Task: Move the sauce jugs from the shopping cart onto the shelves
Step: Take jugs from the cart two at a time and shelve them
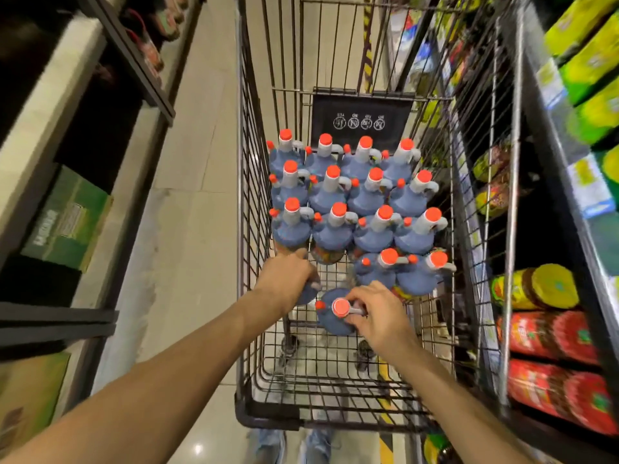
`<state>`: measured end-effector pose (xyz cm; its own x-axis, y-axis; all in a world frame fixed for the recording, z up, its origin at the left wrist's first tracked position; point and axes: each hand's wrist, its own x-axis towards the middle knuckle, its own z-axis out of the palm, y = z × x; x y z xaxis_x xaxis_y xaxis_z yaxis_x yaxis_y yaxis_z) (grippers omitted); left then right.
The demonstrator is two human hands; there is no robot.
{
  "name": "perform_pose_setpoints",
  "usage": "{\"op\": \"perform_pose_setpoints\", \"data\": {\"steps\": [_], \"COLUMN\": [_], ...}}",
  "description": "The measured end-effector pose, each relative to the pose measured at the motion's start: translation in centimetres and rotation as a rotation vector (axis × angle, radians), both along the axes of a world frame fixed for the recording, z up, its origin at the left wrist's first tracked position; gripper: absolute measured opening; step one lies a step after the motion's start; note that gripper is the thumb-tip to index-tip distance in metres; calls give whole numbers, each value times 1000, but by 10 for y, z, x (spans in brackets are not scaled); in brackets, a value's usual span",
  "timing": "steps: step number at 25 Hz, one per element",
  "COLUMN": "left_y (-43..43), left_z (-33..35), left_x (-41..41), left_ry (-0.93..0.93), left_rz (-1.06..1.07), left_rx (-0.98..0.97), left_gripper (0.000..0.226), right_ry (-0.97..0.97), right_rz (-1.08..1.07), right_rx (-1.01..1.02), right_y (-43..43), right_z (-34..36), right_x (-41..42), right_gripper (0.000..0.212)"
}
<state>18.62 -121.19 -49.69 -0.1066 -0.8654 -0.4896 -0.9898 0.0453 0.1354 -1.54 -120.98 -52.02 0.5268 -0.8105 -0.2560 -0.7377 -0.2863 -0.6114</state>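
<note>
Head view: right hand (378, 313) grips the handle of right jug (330, 324), lower centre, inside shopping cart (268, 415). Left hand (288, 276) curls over left jug (308, 294), mostly hidden. Other sauce jugs (355, 195) stand packed mid-frame.

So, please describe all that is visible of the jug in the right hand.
The jug is seen from above: a blue-grey, plastic-looking body, a large red cap, a small red side cap and a grey handle, which the right hand grips. It is upright in the cart, nearer the person than the rows.
</note>
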Motion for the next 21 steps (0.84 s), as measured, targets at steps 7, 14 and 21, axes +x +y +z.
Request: {"op": "perform_pose_setpoints", "data": {"steps": [7, 14, 21], "left_y": [7, 56, 24], "left_z": [-33, -126, -156], "left_x": [-23, -34, -43], "left_ry": [460, 826, 1085], "left_rz": [389, 737, 809], "left_rx": [-145, 24, -190], "left_gripper": [48, 115, 88], "right_ry": [-109, -184, -174], "right_rz": [-212, -236, -346], "right_rx": [220, 512, 556], "right_y": [6, 21, 23], "right_z": [-25, -89, -105], "right_x": [-48, -49, -38], "right_gripper": [51, 113, 61]}}
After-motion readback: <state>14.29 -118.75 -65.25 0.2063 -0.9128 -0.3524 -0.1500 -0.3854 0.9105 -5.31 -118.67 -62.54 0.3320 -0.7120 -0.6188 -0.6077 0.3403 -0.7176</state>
